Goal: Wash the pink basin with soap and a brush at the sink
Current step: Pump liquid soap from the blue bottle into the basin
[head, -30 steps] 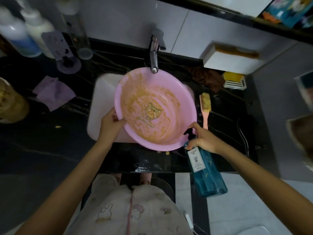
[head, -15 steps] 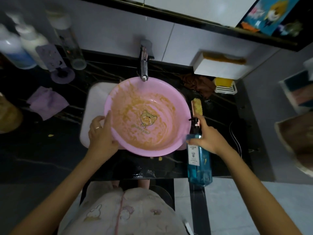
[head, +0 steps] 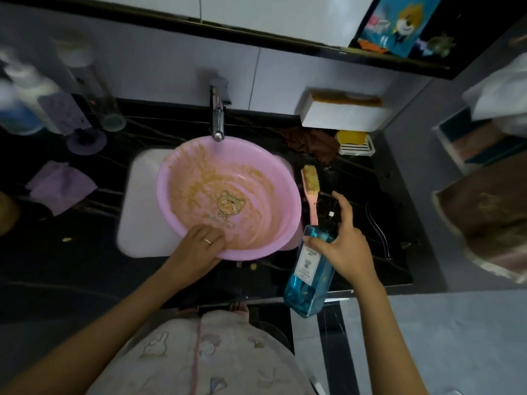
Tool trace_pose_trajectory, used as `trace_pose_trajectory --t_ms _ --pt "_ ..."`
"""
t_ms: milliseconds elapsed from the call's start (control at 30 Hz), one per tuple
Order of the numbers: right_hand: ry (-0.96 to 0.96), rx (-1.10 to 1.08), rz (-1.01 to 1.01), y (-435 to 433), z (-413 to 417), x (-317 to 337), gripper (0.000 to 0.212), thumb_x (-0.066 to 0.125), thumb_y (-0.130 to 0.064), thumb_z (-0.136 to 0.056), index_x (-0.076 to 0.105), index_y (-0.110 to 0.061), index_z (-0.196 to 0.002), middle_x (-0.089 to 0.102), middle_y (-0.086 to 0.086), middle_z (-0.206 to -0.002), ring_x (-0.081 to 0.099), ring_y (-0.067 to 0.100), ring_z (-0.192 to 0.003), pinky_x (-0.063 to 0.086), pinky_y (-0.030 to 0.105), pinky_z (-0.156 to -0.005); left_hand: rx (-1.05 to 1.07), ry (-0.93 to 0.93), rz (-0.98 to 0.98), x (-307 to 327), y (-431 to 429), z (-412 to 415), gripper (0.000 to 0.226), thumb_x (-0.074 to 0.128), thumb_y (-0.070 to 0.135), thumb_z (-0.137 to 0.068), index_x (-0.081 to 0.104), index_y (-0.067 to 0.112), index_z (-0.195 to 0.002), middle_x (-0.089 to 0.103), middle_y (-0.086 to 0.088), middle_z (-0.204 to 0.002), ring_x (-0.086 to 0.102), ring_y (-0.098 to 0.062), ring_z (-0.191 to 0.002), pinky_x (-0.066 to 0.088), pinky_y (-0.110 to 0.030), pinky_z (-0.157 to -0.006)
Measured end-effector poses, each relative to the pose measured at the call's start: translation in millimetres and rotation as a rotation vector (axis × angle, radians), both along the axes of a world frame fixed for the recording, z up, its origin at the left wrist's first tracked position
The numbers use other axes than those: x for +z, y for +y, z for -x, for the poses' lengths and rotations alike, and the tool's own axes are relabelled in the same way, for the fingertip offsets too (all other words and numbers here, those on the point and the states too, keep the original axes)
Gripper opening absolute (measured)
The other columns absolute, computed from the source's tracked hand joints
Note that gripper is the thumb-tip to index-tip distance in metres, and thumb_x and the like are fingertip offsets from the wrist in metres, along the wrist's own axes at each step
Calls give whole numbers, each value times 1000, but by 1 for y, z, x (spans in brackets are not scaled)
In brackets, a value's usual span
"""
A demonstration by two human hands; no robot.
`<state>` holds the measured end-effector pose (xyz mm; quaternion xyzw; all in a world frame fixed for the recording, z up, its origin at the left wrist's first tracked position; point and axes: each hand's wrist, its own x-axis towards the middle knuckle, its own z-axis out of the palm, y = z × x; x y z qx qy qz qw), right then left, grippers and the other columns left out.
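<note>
The pink basin (head: 256,155) sits over the white sink (head: 142,201) under the tap (head: 218,115). Its inside is smeared with yellow-brown grime around a cat drawing. My left hand (head: 199,246) lies over the basin's near rim, fingers flat on the inner wall. My right hand (head: 342,243) grips the top of a blue soap pump bottle (head: 309,280) standing at the counter's front edge, right of the basin. A pink brush (head: 310,186) with dirty bristles lies on the counter between basin and bottle.
Black counter (head: 85,266) around the sink. At the back left stand white bottles (head: 25,98), a clear tumbler (head: 97,92) and a purple holder (head: 82,138); a purple cloth (head: 60,186) lies nearby. A brown cloth (head: 310,143), a yellow soap dish (head: 355,143) and a white box (head: 342,115) sit back right.
My left hand moved from the basin's left rim to its near rim, fingers now inside. My right hand shifted on the soap bottle, with the index finger lifted above the pump.
</note>
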<state>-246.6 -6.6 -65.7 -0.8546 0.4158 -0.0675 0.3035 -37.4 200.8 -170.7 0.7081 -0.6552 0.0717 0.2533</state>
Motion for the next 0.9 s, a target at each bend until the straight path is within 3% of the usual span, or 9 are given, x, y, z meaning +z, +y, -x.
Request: trace_pose_trajectory --t_ms 167,300,400,500,567,633,733,900 --pt "-46 -29 110 0 14 15 100 75 -45 -71 5 -44 -141 57 -5 -91 65 19 -69 57 40 -61 213 220 219 58 -14 -12 9 50 16 -79 49 14 -88 57 -9 -81 46 -23 -79 34 -34 -73" --pt "-184 -45 76 0 8 28 100 77 -42 -67 6 -48 -138 58 -8 -108 67 20 -81 57 46 -68 460 426 376 109 -35 -38 10 45 9 -75 55 9 -75 54 -3 -75 49 -22 -73 37 -39 -69" --pt "-296 -32 25 0 -8 41 98 79 -40 -65 11 -51 -135 63 -2 -111 67 20 -86 56 48 -72 585 530 465 130 -45 -57 13 45 6 -76 50 18 -72 48 3 -71 47 -21 -70 37 -44 -69" --pt "-369 10 -14 0 -29 57 96 80 -39 -61 18 -49 -133 65 -2 -108 67 16 -87 56 46 -75 678 639 514 132 -45 -80 19 47 14 -84 43 25 -69 42 8 -67 48 -31 -72 40 -50 -71" --pt "-401 55 -58 -1 -44 68 91 83 -31 -62 24 -47 -130 66 -9 -101 67 9 -83 57 43 -75 717 698 527 129 -42 -91 17 46 24 -85 42 26 -69 42 6 -68 47 -36 -73 41 -47 -70" --pt "-420 92 -120 -1 -58 75 88 84 -26 -62 28 -46 -127 68 -8 -94 67 8 -80 56 43 -75 761 829 548 125 -38 -93 19 48 28 -87 45 23 -68 44 2 -70 42 -26 -68 37 -38 -66" --pt "-441 100 -149 -1 -75 79 85 84 -25 -61 30 -46 -124 68 -7 -93 66 8 -79 56 42 -74 778 1135 635 116 -30 -87 24 50 15 -95 53 18 -71 48 2 -71 41 -10 -66 35 -24 -60" --pt "-495 103 -231 -7 -102 88 75 84 -12 -60 40 -49 -108 66 -11 -87 65 2 -74 55 34 -72 780 1426 718 106 -14 -76 21 45 18 -99 60 20 -83 64 9 -76 56 -1 -65 47 -15 -62"
